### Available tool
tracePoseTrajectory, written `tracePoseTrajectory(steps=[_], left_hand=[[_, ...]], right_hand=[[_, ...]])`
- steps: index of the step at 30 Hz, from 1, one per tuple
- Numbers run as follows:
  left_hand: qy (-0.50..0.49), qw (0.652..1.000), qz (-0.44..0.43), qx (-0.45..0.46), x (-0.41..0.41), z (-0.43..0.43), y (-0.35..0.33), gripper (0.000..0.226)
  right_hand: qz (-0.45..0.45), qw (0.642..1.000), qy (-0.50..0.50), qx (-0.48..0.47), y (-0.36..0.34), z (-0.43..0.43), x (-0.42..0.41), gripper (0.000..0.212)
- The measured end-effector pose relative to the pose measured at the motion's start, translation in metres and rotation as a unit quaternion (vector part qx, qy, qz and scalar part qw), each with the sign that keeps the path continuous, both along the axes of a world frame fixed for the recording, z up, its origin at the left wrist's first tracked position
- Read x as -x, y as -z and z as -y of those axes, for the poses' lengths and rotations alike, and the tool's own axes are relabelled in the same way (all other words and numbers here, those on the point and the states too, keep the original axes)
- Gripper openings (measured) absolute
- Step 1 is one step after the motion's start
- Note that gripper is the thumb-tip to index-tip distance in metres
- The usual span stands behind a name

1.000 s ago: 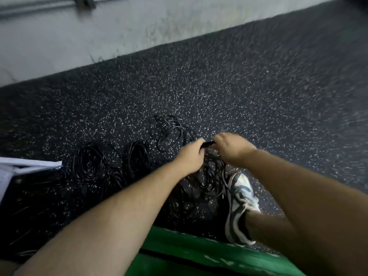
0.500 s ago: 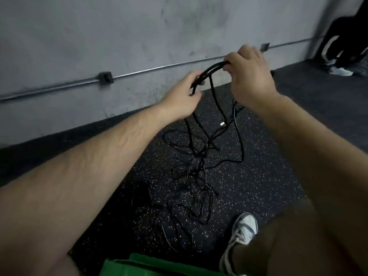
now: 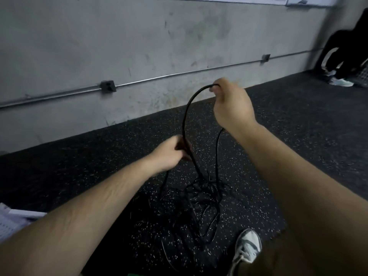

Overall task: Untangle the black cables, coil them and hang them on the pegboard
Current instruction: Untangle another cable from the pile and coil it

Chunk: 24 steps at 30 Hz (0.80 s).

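The right hand (image 3: 232, 108) and left hand (image 3: 169, 154), close together 0.5 s ago, now stand apart, both pinching 1 black cable (image 3: 186, 118) arching between them; the tangle (image 3: 201, 198) remains on the floor; untangling looks barely begun.

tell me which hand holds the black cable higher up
The right hand: it pinches the thin black cable at the top of its arc, while the left hand grips the same cable lower down, just above the tangled pile.
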State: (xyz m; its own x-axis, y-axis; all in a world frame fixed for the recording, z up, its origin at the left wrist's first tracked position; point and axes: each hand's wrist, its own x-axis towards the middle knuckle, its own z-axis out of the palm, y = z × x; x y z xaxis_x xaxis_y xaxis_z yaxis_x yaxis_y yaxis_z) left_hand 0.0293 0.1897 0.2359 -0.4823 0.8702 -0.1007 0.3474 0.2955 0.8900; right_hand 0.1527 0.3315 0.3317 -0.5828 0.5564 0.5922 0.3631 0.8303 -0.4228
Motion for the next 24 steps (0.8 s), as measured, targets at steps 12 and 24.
tracePoseTrajectory(steps=[12,24], left_hand=[[-0.018,0.984,0.155,-0.084,-0.002,-0.019,0.007,0.014],[-0.029,0.998,0.055,-0.002,0.011,0.003,-0.005,0.019]], right_hand=[[-0.137,0.965,-0.031,0.222,-0.007,0.009,0.021,0.015],[-0.226,0.916,-0.032,0.331,-0.019,0.008,0.01,0.042]])
